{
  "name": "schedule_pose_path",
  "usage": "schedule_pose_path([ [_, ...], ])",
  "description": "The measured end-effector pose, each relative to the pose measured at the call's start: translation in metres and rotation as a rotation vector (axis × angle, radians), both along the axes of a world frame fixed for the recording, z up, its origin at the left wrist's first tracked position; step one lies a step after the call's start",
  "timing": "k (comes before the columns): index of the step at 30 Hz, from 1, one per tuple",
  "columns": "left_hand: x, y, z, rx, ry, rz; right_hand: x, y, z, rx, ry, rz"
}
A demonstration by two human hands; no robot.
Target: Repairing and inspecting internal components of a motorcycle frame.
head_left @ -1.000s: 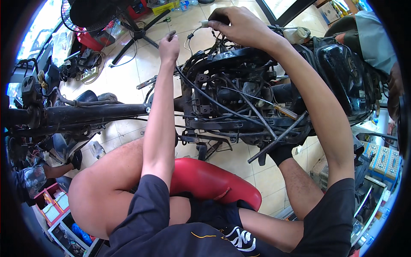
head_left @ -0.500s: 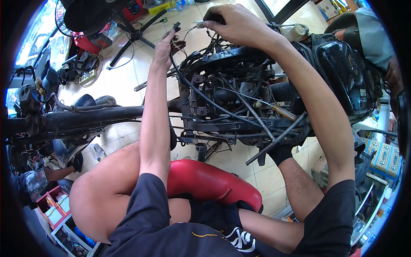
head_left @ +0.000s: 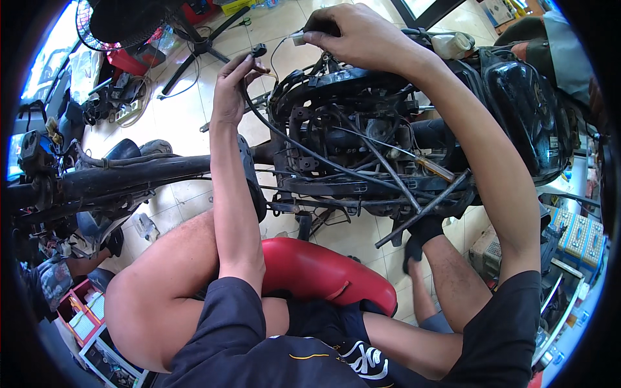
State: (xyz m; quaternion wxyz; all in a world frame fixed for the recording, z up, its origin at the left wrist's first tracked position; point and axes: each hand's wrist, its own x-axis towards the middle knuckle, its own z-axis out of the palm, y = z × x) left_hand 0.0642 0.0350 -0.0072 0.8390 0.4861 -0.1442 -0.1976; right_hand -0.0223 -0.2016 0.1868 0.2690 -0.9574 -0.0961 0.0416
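Observation:
My left hand is closed around a black cable near its end, where a black plug sticks up past the fingertips. The cable curves down over the stripped motorcycle frame. Across from it, my right hand pinches a small whitish connector with thin wires at its far side. Plug and connector are apart. Lying across the frame are a screwdriver with an amber handle and a dark metal T-handle wrench. My right palm is hidden.
A black fuel tank sits at the frame's right end. A fan stands at the far left, near a power strip. The red seat is beneath my legs. Another person's leg shows beside my right leg.
My left hand has moved left and slightly down with the black plug, widening the gap to the whitish connector. Another person's leg has come into view beside my right leg.

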Motion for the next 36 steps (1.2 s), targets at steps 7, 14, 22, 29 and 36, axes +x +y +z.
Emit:
schedule_pose_path([
  [7,-0.008,-0.003,0.016,0.270,-0.167,0.063,0.006,0.002,0.003,0.149,0.302,-0.067],
  [14,-0.025,-0.010,0.043,0.471,-0.424,0.131,0.013,-0.012,-0.005,0.209,0.460,-0.049],
  [22,-0.026,-0.006,0.043,0.479,-0.407,0.085,0.009,-0.021,-0.034,0.260,0.372,-0.153],
  [29,-0.026,-0.006,0.041,0.426,-0.400,0.057,0.011,-0.003,-0.009,0.096,0.339,-0.039],
  [36,-0.026,-0.007,0.039,0.441,-0.428,0.063,0.003,0.012,-0.005,0.042,0.166,0.001],
])
